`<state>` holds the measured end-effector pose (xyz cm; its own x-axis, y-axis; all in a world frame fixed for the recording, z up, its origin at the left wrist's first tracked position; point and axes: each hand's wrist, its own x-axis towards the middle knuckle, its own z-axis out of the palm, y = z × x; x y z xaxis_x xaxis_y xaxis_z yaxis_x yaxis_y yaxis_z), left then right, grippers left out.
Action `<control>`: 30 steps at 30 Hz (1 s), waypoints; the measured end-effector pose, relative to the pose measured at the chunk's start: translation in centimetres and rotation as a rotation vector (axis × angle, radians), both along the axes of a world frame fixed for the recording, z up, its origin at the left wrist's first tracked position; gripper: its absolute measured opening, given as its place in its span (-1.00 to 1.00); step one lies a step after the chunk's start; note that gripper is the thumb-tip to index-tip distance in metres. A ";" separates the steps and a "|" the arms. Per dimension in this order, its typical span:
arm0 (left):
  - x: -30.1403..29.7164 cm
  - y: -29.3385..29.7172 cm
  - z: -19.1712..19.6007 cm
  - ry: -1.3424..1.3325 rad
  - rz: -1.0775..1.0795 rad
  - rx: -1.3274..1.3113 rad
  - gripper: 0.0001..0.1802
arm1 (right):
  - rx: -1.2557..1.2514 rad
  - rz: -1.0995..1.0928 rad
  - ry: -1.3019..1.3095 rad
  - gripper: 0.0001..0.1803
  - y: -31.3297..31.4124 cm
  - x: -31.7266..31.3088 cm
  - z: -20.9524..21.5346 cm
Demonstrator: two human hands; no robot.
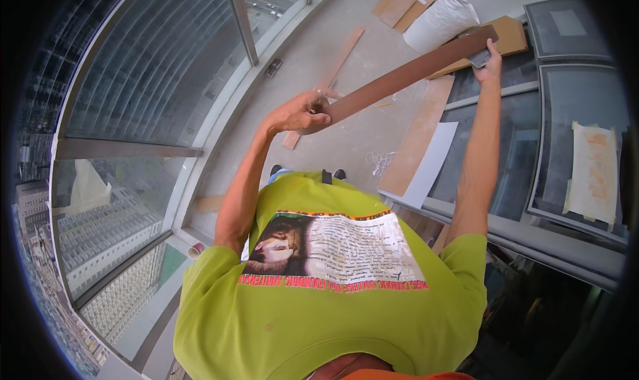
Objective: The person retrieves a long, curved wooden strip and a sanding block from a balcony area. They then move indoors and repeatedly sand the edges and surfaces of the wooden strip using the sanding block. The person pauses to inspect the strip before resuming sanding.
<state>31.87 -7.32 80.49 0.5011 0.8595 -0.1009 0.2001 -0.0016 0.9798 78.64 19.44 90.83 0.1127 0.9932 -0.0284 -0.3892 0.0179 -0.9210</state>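
Observation:
A long, narrow, reddish-brown wooden board (406, 75) is held up in front of me, slanting from lower left to upper right. My left hand (301, 113) grips its near left end, thumb below and fingers partly hidden behind the wood. At the far right end, my right hand (490, 65) is closed at the edge, with the thumb up along the board. A small flat grey thing (478, 58) shows beside the right fingers, under the board; its kind I cannot make out.
Tall windows (153, 67) line the left. On the floor lie a thin plank (345, 57), a tangled white cord (381, 161) and a small dark object (273, 67). A white sack (442, 21) stands beyond the board. Brown and white sheets (432, 163) and glass panels (576, 93) are at right.

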 end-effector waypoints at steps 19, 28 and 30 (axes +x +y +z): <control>-0.2 -0.6 -4.7 0.004 0.082 -0.147 -0.52 | 0.400 -0.013 -0.231 -0.85 -5.4 -6.0 3.0; -1.0 -1.1 -8.5 -0.091 0.096 -0.201 -0.51 | 0.604 -0.197 -0.566 -0.79 -9.7 -10.7 4.8; -0.9 -0.6 -8.7 -0.096 0.075 -0.184 -0.51 | 0.619 -0.221 -0.615 -0.77 -10.3 -11.0 5.1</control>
<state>30.99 -7.90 71.84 0.4509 0.8663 -0.2150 0.0990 0.1908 0.9766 67.61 9.17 95.89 0.1221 0.7644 0.6330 0.2402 0.5961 -0.7661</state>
